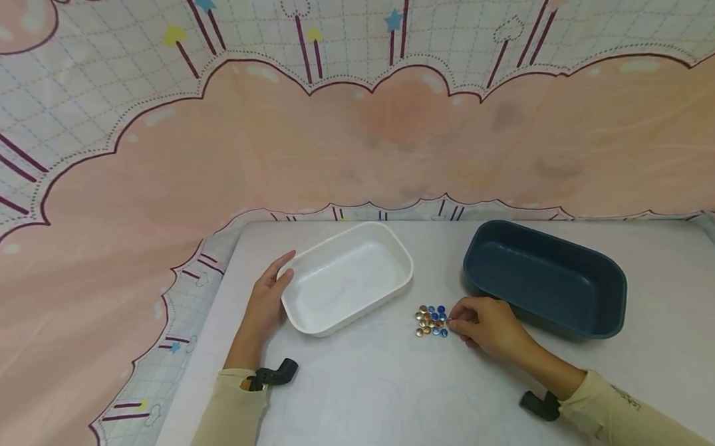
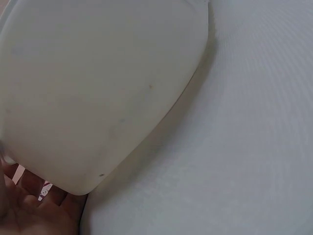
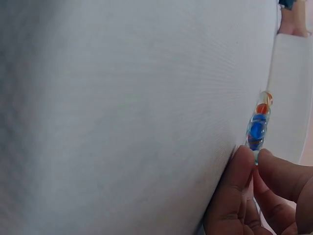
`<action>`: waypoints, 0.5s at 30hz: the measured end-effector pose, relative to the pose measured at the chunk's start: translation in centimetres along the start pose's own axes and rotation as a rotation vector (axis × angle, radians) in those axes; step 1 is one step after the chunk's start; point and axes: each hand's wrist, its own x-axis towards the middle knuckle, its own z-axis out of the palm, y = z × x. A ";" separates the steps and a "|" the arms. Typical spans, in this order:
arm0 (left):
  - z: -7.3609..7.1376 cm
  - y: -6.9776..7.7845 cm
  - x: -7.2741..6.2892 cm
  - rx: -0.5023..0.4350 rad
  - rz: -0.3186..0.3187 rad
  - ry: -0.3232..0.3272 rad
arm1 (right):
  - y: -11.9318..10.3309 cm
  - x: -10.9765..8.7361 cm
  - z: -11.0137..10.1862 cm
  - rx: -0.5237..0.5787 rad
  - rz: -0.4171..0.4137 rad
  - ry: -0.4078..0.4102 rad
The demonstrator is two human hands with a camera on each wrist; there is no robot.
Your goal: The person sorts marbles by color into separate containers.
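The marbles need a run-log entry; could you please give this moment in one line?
left hand: grips white tray by left end | right hand: pinches marble | other marbles: clustered on table | dark blue tray: at right

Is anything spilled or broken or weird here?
Nothing looks spilled: the marbles sit together in one patch. But a few small specks dot the outside of the white tray, odd on such plain white; maybe dirt.

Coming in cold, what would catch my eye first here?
Probably the cluster of blue and amber marbles on the table, with the right hand pinching one at its right edge. Next come the white tray at left, held by the left hand, and the dark blue tray at right.
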 end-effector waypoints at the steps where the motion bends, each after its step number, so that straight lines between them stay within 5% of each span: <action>1: 0.0 0.0 0.0 0.001 0.002 0.002 | 0.0 0.0 0.0 -0.001 -0.003 0.002; 15: 0.0 0.0 0.2 -0.002 -0.007 0.002 | -1.1 -0.1 -1.1 0.043 -0.018 0.006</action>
